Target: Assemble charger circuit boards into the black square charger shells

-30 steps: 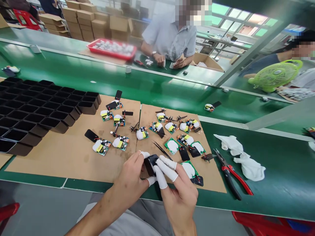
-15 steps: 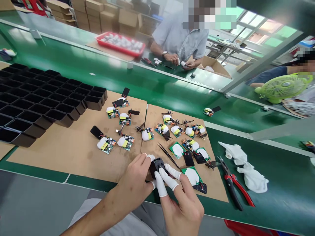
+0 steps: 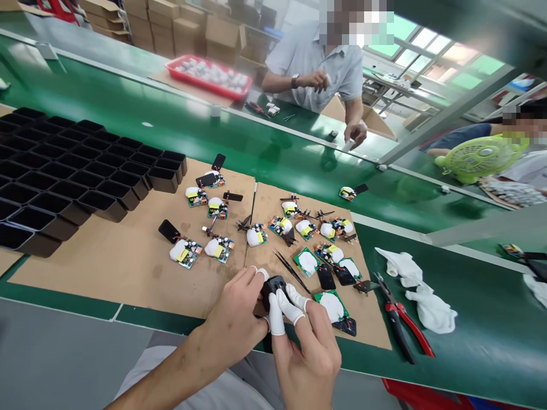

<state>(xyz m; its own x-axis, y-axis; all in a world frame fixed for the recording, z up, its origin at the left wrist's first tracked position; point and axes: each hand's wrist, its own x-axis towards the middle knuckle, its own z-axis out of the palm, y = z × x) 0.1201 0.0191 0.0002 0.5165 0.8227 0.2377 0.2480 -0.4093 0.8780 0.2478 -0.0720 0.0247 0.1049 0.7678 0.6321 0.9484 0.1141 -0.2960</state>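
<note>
My left hand [image 3: 233, 319] and my right hand [image 3: 305, 347] meet over the near edge of a cardboard sheet [image 3: 128, 267]. Both pinch a small black plastic housing [image 3: 273, 285] between fingertips in white finger cots. Just beyond it lie black tweezers [image 3: 290, 270]. Several small green circuit boards [image 3: 188, 253] with white pads and black flaps are scattered over the two cardboard sheets. One board [image 3: 335, 304] lies right beside my right hand.
A tray of black empty housings [image 3: 64, 176] fills the left. Red-handled pliers [image 3: 401, 319] and white cloth gloves [image 3: 423, 290] lie on the green belt [image 3: 470, 330] at right. A person across the belt handles white parts near a red tray [image 3: 209, 74]. A green fan [image 3: 478, 154] stands far right.
My hands keep their grip on the black housing, my right fingers curling closer over it. The person opposite has raised one hand and lowered the other to the belt. The view shifted slightly.
</note>
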